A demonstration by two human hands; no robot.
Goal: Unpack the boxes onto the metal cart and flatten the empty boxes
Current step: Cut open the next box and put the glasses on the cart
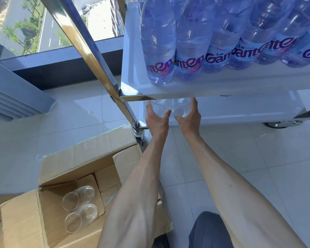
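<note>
My left hand (157,120) grips a clear drinking glass (159,107), and my right hand (189,119) grips a second clear glass (182,106). Both glasses are side by side at the left end of the metal cart's lower shelf (240,111), partly hidden under the upper shelf (222,86). Whether they rest on the shelf I cannot tell. An open cardboard box (61,176) sits on the floor at lower left. Two more clear glasses (79,196) (81,217) lie on their sides inside it.
Several large Ganten water bottles (159,47) stand packed on the cart's upper shelf. The cart's slanted metal post (89,49) runs from top left to a caster (139,133) beside the box. A window lies beyond; white tiled floor spreads to the right.
</note>
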